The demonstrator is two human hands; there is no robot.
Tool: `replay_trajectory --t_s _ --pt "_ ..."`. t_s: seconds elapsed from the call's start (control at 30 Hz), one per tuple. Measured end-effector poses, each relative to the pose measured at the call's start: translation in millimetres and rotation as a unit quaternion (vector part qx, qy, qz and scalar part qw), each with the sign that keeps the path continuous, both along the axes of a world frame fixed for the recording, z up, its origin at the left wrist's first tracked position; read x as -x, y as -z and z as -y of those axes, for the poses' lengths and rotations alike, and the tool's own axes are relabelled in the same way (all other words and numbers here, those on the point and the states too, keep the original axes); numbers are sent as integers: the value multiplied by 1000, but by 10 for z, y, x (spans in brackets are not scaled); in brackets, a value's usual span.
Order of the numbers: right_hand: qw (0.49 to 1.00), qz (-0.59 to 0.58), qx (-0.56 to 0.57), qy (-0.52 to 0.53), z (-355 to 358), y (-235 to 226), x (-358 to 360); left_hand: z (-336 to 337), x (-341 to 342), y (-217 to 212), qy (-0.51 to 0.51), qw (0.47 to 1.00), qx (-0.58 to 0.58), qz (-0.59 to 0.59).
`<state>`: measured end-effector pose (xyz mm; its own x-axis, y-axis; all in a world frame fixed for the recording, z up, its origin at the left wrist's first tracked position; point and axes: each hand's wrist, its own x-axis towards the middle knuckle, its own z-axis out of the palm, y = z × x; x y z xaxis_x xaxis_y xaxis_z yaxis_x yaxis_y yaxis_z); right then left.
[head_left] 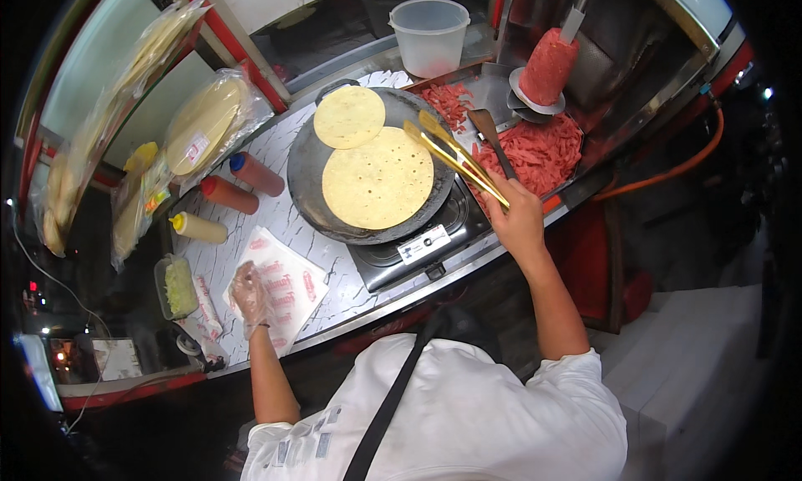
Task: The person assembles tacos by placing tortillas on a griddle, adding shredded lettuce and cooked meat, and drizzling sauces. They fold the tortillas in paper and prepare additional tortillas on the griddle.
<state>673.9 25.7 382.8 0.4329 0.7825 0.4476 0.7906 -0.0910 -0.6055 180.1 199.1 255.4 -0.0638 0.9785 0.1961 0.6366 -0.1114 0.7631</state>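
My right hand (516,218) grips a pair of gold tongs (459,165), their tips apart over the right rim of the round dark griddle pan (302,199). On the pan lie a large flatbread (378,184) and a smaller flatbread (349,118), which overlap slightly. In a clear plastic glove, my left hand (248,296) rests on the printed white wrapping paper (288,293), fingers bunched; whether they pinch a sheet is hidden. A dark spatula (493,140) lies against the shredded red meat (547,154), close to my right hand.
A gas stove (418,245) carries the pan. Three squeeze bottles (230,194) and a tub of shredded greens (179,287) are at left. Bagged flatbreads (205,130) lean behind them. At the back are a bucket (429,38) and a vertical meat spit (547,68).
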Motion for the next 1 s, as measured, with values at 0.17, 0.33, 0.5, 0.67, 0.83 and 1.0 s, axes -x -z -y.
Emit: replay_trajectory --t_s 0.17,0.33,0.5,0.67,0.83,1.0 --pt "998 -7 60 -15 25 22 121 145 205 740 71 990 -101 -60" --pt "1000 23 -1 8 -31 36 374 157 236 885 88 982 -106 -127" --pt "989 56 -6 140 -68 36 693 146 251 827 146 977 -127 -93" --pt "990 116 46 65 123 55 1215 167 329 736 181 980 -86 7" --pt "992 109 12 59 114 78 1474 144 441 690 242 964 -111 16" --pt "978 146 69 128 99 64 1577 130 461 721 257 956 -138 20"
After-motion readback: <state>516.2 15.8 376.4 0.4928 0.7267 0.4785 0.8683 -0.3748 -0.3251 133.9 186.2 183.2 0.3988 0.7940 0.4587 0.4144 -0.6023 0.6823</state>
